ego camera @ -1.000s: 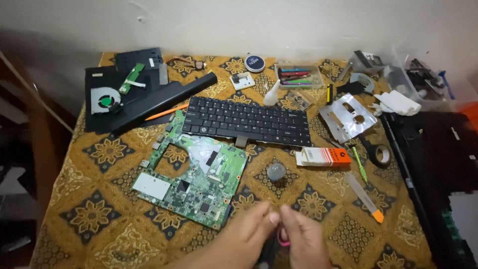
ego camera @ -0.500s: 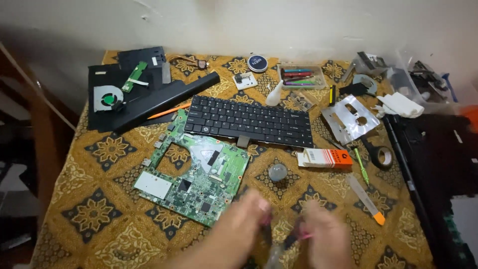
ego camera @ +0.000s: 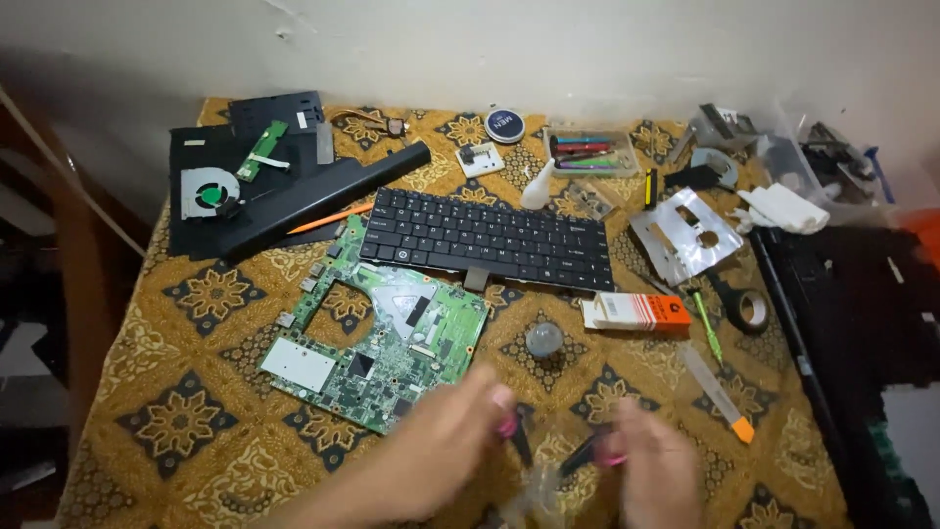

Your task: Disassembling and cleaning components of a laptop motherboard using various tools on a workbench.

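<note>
Two hands work low at the near edge of the tabletop [ego camera: 196, 431], which is covered by a patterned brown and gold cloth. The left hand [ego camera: 446, 441] and the right hand [ego camera: 651, 470] each pinch one pink-tipped handle of a small black tool [ego camera: 553, 453], most likely pliers or cutters; motion blur hides its exact kind. Both grips are clenched on those handles, which stand spread apart. A scrap of clear plastic [ego camera: 534, 495] lies just below the tool, between the hands.

Just beside the left hand lies a green circuit board [ego camera: 392, 343], and beyond it a black keyboard [ego camera: 490, 240]. A small round grey cap [ego camera: 543, 339] sits near the tool, with an orange and white box [ego camera: 634, 312] to its right. A roll of black tape [ego camera: 749, 309] and an orange-tipped blade [ego camera: 720, 392] lie further right.

Judging from how close things are, a slip of the left hand could drag the tool tip across the circuit board and scratch it. The cap could also be knocked and roll off the near edge.
</note>
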